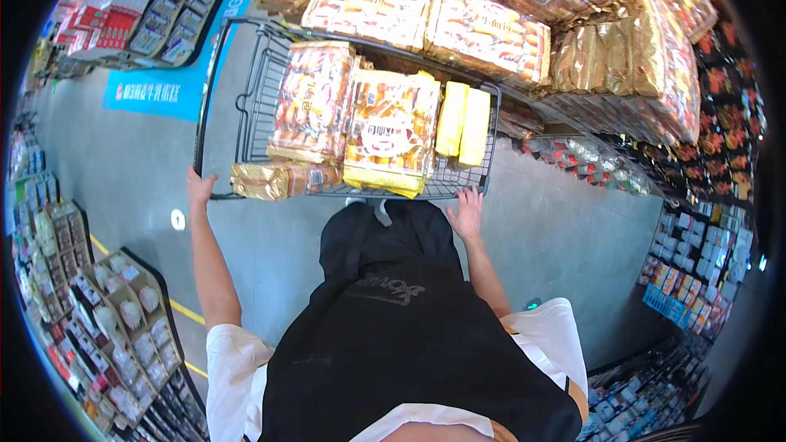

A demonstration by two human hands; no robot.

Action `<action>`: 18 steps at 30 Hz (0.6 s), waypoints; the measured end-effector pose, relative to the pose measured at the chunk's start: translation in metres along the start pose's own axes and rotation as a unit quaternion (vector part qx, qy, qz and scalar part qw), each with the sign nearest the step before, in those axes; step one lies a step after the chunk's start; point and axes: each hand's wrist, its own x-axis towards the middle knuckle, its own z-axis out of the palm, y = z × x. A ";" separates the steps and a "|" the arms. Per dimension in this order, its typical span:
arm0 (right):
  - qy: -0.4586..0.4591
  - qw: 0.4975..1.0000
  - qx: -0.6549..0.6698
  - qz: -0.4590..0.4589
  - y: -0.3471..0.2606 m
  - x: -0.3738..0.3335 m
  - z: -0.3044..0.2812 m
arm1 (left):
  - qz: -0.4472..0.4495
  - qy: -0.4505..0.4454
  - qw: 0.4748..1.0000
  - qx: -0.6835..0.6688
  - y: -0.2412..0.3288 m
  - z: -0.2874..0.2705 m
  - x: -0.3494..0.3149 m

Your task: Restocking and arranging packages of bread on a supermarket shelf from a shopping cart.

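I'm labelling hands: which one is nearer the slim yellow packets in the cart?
Right. The right hand is at the shopping cart corner near the yellow packets; the left hand is at the opposite end.

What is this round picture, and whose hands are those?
It's one picture, from a wide fisheye camera on a person's head, looking down, which makes straight things look bent. There's no robot, just that person's bare hands. The left hand holds the shopping cart at its near left corner; the right hand touches it near its right corner. Inside are large see-through snack packs, two slim yellow packets and a gold-wrapped pack. More packs are stacked beyond.
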 end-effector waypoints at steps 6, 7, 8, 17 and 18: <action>-0.075 0.989 -0.004 0.130 -0.019 -0.005 0.021 | 0.038 -0.016 0.999 -0.020 -0.016 0.016 0.031; -0.093 0.987 -0.011 0.131 -0.022 -0.008 0.020 | 0.028 -0.008 0.999 0.025 -0.019 0.016 0.030; -0.107 0.985 -0.008 0.134 -0.025 -0.009 0.021 | 0.033 -0.010 0.999 0.019 -0.023 0.015 0.038; -0.106 0.976 0.005 0.191 -0.043 -0.035 0.043 | 0.063 0.048 0.996 0.046 -0.014 -0.003 0.029; -0.104 0.976 0.004 0.192 -0.048 -0.045 0.049 | 0.071 0.055 0.995 0.045 -0.032 0.000 0.034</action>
